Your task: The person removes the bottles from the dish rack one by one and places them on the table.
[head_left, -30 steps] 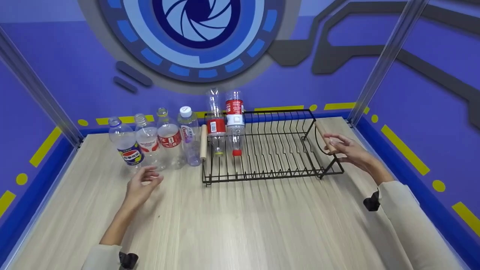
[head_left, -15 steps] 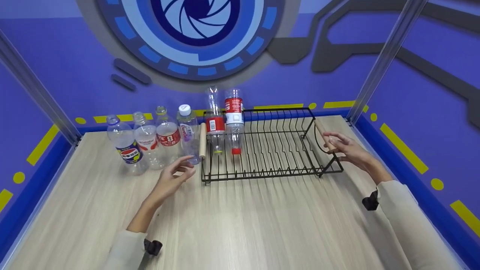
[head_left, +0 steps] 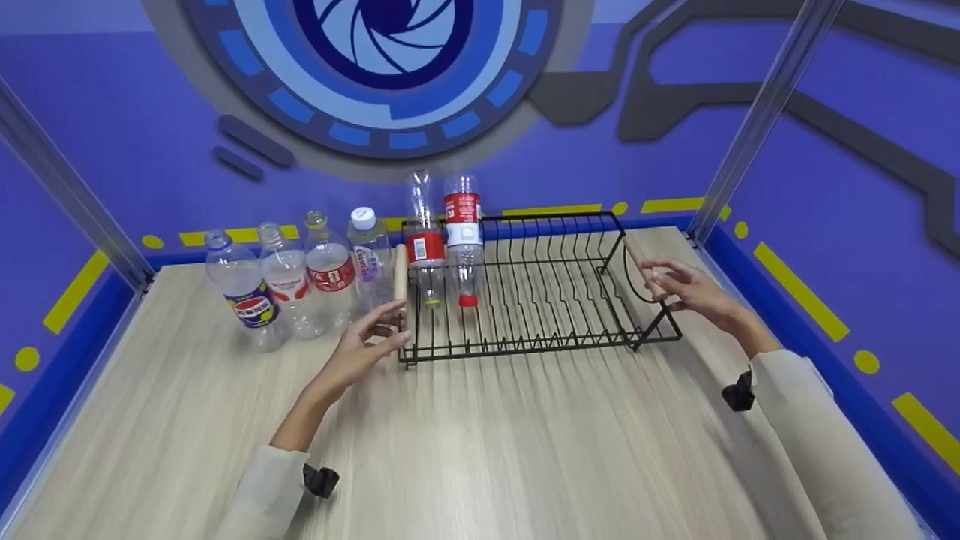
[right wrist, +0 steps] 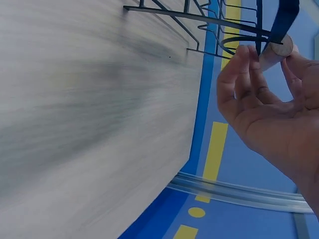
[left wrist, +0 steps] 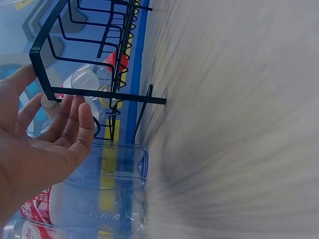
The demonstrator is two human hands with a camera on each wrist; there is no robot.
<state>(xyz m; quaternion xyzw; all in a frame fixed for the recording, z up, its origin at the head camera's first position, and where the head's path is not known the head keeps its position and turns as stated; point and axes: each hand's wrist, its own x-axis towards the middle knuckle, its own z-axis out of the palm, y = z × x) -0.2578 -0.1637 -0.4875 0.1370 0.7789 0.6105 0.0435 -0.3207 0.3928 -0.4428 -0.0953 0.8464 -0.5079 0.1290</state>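
A black wire dish rack (head_left: 540, 292) with a wooden handle at each end stands on the table. My left hand (head_left: 360, 352) is at the front end of its left handle (head_left: 401, 274), and in the left wrist view the fingers (left wrist: 75, 122) curl around the handle's end. On the other side, my right hand (head_left: 697, 292) grips the right handle (head_left: 641, 266); the right wrist view shows the thumb and fingers on either side of the wood (right wrist: 279, 52). Two clear plastic bottles, one with a red label (head_left: 425, 247) and one with a red cap (head_left: 468, 301), lean upside down in the rack's left slots.
Left of the rack several empty plastic bottles stand in a row, from a blue-labelled bottle (head_left: 251, 307) to a white-capped bottle (head_left: 364, 219) close by the left handle. A blue-purple wall (head_left: 525, 165) closes the back, and clear posts (head_left: 765, 120) rise at the corners.
My left hand has moved right, from in front of the standing bottles to the rack's left handle. The right hand keeps its hold on the right handle, and the rack stays in place.
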